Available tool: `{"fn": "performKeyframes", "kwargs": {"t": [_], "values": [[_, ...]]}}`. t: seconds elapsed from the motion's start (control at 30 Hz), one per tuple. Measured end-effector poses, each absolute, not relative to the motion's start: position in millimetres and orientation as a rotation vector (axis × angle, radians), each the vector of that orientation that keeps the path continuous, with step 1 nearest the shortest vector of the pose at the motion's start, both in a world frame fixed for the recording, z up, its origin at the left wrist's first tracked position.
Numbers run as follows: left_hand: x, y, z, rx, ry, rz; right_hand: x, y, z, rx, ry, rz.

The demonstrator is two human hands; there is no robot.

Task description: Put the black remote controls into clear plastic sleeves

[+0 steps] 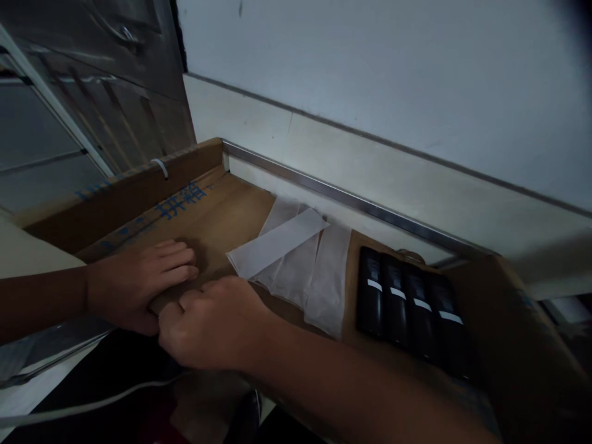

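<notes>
My left hand and my right hand are close together at the near left edge of the cardboard. The fingers of both are curled. A small pale bit of something shows between them, but the hands hide most of it and I cannot make out what it is. Just beyond my right hand, several translucent plastic sleeves lie fanned out, with one sleeve slanting across the top. Further right, several long black handsets with white labels lie side by side; they look like remote controls.
Cardboard walls rise at the left and right. A metal-edged ledge runs along the back, against a white wall. A white cable crosses below my hands. Metal shelving stands at far left.
</notes>
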State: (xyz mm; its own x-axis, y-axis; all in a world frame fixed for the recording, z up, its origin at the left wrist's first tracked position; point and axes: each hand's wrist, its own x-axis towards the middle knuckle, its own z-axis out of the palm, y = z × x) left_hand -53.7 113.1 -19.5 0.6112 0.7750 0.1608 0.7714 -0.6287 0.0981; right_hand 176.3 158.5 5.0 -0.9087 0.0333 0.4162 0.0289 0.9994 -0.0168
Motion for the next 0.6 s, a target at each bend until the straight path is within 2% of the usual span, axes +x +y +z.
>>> {"fn": "performKeyframes", "kwargs": {"t": [0.23,0.6], "values": [[-58.9,114.0,-18.6,2.871,1.236,0.21,177.8,159.0,10.2,-0.021,-2.76,0.053],[-56.9,116.0,-15.9,2.863,1.239,0.271,177.1,160.3,12.8,-0.003,-2.804,0.043]]}}
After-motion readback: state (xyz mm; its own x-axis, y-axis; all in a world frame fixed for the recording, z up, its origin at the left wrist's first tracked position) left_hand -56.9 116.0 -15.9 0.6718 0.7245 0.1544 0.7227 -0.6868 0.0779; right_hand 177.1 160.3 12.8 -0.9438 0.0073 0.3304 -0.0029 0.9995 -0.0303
